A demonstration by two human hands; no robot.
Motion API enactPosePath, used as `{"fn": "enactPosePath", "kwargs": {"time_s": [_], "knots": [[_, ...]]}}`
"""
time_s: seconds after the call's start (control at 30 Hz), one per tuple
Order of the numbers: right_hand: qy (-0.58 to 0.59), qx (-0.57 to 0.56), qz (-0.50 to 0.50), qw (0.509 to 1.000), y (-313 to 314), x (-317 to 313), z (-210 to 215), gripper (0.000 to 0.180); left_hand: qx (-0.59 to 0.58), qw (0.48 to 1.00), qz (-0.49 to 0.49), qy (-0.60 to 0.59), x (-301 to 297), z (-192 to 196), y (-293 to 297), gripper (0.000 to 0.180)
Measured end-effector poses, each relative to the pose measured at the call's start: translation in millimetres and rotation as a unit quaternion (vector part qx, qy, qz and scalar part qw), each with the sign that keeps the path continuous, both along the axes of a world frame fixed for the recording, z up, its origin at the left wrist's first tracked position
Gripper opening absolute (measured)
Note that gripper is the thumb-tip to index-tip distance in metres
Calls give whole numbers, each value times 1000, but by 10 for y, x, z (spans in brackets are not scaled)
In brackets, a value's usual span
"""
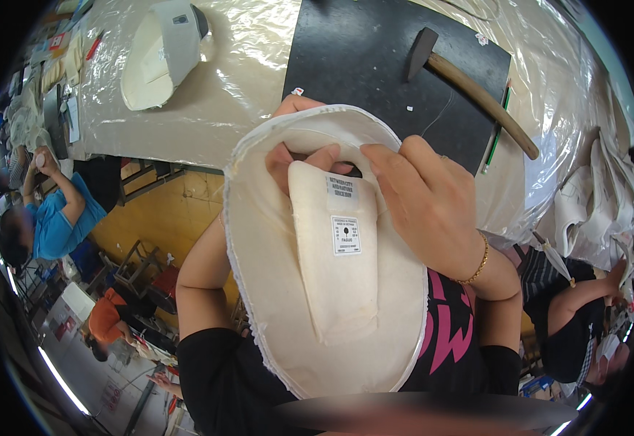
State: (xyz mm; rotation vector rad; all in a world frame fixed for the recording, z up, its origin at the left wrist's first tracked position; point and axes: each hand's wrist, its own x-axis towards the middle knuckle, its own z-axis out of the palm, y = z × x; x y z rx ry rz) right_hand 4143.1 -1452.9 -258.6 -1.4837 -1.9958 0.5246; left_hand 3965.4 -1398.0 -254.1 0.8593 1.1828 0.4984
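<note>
A cream-white shoe upper (266, 269) is held up in front of my chest, its hollow inside facing me. Down its middle runs a padded tongue (331, 291) bearing a printed patch and a small white label (346, 235). My left hand (282, 163) wraps the upper from behind on the left, and some of its fingers show through the opening above the tongue. Beside the tongue's top, my right hand (433, 200) is closed, with thumb and fingertips pinching the upper's edge. What exactly lies between those fingertips is hidden.
A black mat (360, 58) lies on the plastic-covered table (251, 94), bearing a hammer (470, 87) and a green pencil (493, 149). Another shoe upper (161, 54) stands at far left. Several uppers (582, 189) pile up at right. Other people sit at both sides.
</note>
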Motion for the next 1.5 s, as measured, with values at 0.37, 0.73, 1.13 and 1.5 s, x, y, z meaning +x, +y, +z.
{"fn": "enactPosePath", "kwargs": {"time_s": [0.37,0.73,1.13,1.5], "knots": [[-64,56,13,996,-10,-30,-40,29,29,1000,7,-6,-5,-64,-11,30],[-60,49,19,997,13,-27,-11,31,26,1000,6,0,11,9,25,25],[-68,-23,32,997,-49,-17,60,44,29,999,1,14,8,-11,21,28],[-43,4,31,999,-52,-10,26,41,22,1000,2,4,-24,33,47,32]]}}
